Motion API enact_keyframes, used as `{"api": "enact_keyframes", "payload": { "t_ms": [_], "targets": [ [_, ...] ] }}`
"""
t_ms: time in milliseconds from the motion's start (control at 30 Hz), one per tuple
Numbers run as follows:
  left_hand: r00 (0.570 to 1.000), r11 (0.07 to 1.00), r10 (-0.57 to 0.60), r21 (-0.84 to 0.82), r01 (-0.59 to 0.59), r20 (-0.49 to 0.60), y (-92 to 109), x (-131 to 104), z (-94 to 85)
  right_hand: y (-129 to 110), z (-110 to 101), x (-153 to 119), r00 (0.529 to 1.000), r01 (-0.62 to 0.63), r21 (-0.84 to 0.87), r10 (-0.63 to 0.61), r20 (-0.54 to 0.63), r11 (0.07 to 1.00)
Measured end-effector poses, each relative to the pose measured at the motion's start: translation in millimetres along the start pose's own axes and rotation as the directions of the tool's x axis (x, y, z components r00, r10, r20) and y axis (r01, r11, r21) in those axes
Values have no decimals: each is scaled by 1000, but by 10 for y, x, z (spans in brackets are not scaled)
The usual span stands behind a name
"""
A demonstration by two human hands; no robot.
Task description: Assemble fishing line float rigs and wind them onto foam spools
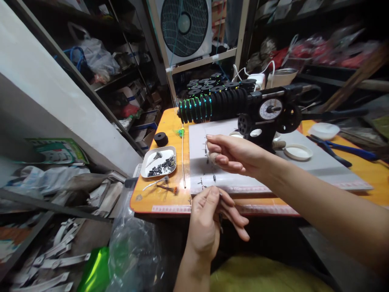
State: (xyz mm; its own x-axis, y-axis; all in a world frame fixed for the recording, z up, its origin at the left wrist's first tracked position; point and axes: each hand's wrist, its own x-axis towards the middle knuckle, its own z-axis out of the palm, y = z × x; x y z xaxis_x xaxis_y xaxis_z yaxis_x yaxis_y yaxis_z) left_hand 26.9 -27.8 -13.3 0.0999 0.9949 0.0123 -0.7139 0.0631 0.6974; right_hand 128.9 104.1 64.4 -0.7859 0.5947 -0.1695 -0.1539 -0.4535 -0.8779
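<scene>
My left hand (209, 215) is at the front edge of the white board (319, 174), thumb and index finger pinched on something too small to make out, the other fingers extended. Above it and slightly right, my right hand (227, 154) hovers over the board with its fingers closed; what they hold is too small to tell. Small black parts (214, 178) on a barely visible line hang or lie between and beside the hands. Behind them stands a black winding device (219, 103) with green line on its spools.
On the orange table (164, 121), a white dish (146, 156) holds small black parts, near a black spool (161, 139) and a thin rod (183, 158). Pliers (349, 150) and a round white lid (298, 152) lie at the right. A fan (185, 28) stands behind.
</scene>
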Motion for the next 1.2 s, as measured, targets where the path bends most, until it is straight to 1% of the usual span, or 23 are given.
{"api": "enact_keyframes", "payload": {
  "t_ms": [133,300,367,600,867,1200],
  "targets": [
    [1000,998,-15,-61,16,20,-63,-54,-32,11,-17,0,1000,0,-5,0,7,1000],
    [998,989,-53,-136,49,-26,-140,-129,-38,12,-47,-8,1000,2,-7,-2,16,1000],
    [998,986,-54,-159,50,-24,-166,-168,-45,14,-55,-11,1000,0,-8,1,18,1000],
    [998,972,-63,-226,60,-8,-194,-261,-62,29,-61,-11,999,-12,-7,13,29,1000],
    [999,975,-47,-218,46,3,-213,-310,-56,25,-66,-17,1000,-6,-1,6,22,1000],
    [998,985,-57,-165,58,10,-238,-340,-57,3,-46,-43,1000,17,-19,-17,4,1000]
  ]
}}
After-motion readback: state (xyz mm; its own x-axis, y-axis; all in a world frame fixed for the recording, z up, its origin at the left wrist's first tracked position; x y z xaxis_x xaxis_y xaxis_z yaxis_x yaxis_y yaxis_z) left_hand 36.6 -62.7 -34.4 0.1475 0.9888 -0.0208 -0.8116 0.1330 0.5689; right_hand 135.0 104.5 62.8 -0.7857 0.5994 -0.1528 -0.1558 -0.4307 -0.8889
